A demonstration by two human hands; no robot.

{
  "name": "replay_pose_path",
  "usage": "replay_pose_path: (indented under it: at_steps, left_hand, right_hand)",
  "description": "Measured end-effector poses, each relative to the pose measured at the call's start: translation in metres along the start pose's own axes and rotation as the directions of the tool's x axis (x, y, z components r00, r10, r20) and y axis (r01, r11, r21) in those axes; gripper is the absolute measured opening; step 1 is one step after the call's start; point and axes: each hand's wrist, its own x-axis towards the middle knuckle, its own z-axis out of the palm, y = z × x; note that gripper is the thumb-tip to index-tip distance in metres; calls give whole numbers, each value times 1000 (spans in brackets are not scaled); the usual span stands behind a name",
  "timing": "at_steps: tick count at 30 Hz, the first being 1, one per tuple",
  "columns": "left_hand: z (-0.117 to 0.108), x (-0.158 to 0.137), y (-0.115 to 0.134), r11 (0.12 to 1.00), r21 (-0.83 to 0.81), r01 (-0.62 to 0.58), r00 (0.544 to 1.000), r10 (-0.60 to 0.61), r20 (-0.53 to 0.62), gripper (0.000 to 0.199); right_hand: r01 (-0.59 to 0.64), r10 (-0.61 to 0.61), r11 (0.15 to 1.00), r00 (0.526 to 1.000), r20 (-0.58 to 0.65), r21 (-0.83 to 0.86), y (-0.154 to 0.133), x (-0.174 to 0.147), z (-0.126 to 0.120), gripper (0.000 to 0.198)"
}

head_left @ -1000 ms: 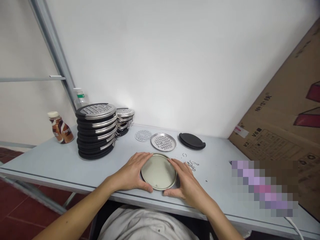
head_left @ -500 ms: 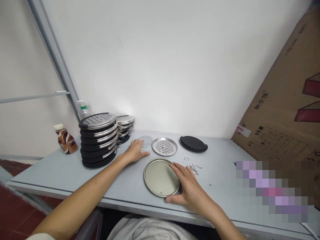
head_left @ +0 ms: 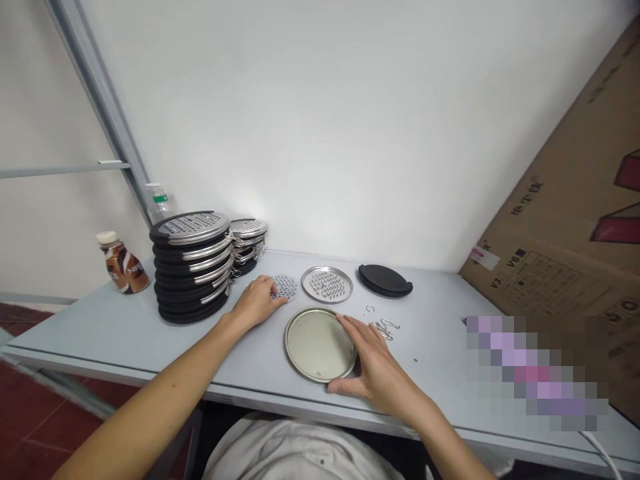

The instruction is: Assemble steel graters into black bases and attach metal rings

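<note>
My left hand point(head_left: 256, 300) closes on the left edge of a thin perforated metal disc point(head_left: 286, 288), fingers over it and thumb at its near side. My right hand point(head_left: 373, 360) grips the right rim of a shallow round metal tray point(head_left: 317, 343) lying on the table, thumb at the near edge and fingers at the far right. Behind the tray lies a round metal grater plate point(head_left: 327, 285) with raised teeth. A black round holder point(head_left: 385, 280) rests to its right. Several wire clips point(head_left: 386, 328) and a small metal ring point(head_left: 370, 309) lie beyond my right hand.
A tall stack of black-rimmed graters point(head_left: 193, 267) stands on the left, with a shorter stack point(head_left: 249, 243) behind it. Near them are a brown drink bottle point(head_left: 123, 263) and a clear bottle point(head_left: 160, 203). A large cardboard box point(head_left: 560, 253) leans at the right of the table point(head_left: 430, 400).
My left hand's thumb and fingers have drawn together on the perforated disc's edge. My right hand keeps its place on the tray. The view has shifted slightly.
</note>
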Motion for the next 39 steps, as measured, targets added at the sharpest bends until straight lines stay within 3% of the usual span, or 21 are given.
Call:
replay_pose_path:
  at_steps: [8, 12, 18, 25, 31, 39]
  left_hand:
    - [-10, 5, -6, 987, -148, 66, 995, -76, -65, 35]
    - [-22, -3, 6, 968, -246, 59, 996, -75, -57, 40]
    - [-26, -50, 45, 909, -395, -133, 985, 165, 49, 25]
    - [-4, -67, 57, 894, -189, -405, 904, 423, 61, 21]
    - [-4, -65, 65, 871, -222, -438, 879, 467, 98, 23]
    - [-4, -69, 68, 867, -307, -392, 875, 454, 165, 23]
  right_hand:
    - [-1, 1, 1000, 1000, -13, -8, 2, 1, 3, 113]
    - [13, -13, 1000, 1000, -25, 15, 2, 1, 2, 113]
    - [19, -17, 999, 998, -59, 33, 3, 0, 5, 123]
    - [25, -22, 999, 997, -72, 33, 6, 0, 10, 128]
    - [30, -28, 999, 997, -77, 22, 5, 0, 8, 126]
    - [33, -31, 999, 997, -71, 28, 4, 1, 7, 127]
